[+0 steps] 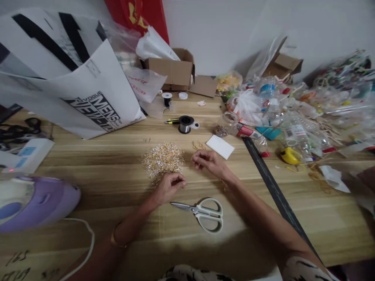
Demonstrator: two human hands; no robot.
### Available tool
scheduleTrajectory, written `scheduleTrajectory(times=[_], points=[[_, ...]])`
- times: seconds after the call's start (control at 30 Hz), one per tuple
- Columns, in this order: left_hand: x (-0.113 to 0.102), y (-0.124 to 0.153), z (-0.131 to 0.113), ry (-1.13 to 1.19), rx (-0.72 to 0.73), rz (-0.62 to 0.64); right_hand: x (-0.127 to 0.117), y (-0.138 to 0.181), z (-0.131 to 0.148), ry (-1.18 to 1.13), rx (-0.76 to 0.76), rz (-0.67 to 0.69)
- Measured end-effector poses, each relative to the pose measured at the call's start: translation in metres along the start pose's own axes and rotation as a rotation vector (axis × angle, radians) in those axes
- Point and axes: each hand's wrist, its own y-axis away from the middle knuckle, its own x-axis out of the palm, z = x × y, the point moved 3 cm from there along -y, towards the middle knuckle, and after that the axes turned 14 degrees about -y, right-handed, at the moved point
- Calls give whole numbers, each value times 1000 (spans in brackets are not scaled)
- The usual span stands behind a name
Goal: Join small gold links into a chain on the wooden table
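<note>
With the pile of gold beaded pins (163, 159) lying on the wooden surface (117, 171) between them, the left hand (169, 187) is curling loosely at its near edge while the right hand (208, 160) is pinching 1 small piece, so working over the surface should be keeping drops findable.

Two bare hands rest on a wooden bench (88, 164). The left hand (170, 187) sits just below a shiny pile of gold and silver bits (163, 159), with its fingers (181, 182) curled in at the pile's edge. The right hand (208, 162) is just beside the pile, and its fingers (197, 159) are pinched together; what they pinch is too small to tell. White scissors (203, 212) lie shut near both arms. A small white card (220, 146) lies past the right hand. A spool of thin wire (185, 124) stands farther back. A big white bag (73, 78) lies on the left, and a purple machine (32, 203) sits in the near left corner.
</note>
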Motion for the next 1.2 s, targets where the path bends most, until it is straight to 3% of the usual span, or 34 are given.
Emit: scheduleTrajectory(times=[0.07, 0.17, 0.33, 0.5, 0.6, 0.7, 0.77, 0.9, 1.0, 1.1, 1.2], points=[[0, 0, 0, 2, 0, 1, -1, -9, 12, 55, -36, -19], [0, 1, 0, 10, 4, 8, 15, -27, 34, 201, -88, 75], [0, 2, 0, 27, 20, 3, 77, -71, 62, 397, -193, 277], [1, 3, 2, 55, 27, -1, 137, -119, 58, 504, -288, 340], [1, 2, 3, 48, 26, 4, 149, -129, 47, 598, -304, 400], [1, 2, 4, 34, 29, 2, 133, -118, 45, 584, -350, 443], [1, 1, 4, 22, 24, 0, 108, -102, 45, 560, -325, 366], [1, 0, 6, 20, 23, -10, 47, -54, 43, 389, -234, 128], [0, 0, 5, 25, 25, -11, 13, -3, 38, 259, -175, -128], [-1, 0, 3, 21, 23, -7, 4, 54, 27, 89, -67, -328], [-1, -1, 2, 20, 12, 15, 17, 100, 8, -101, 97, -391]])
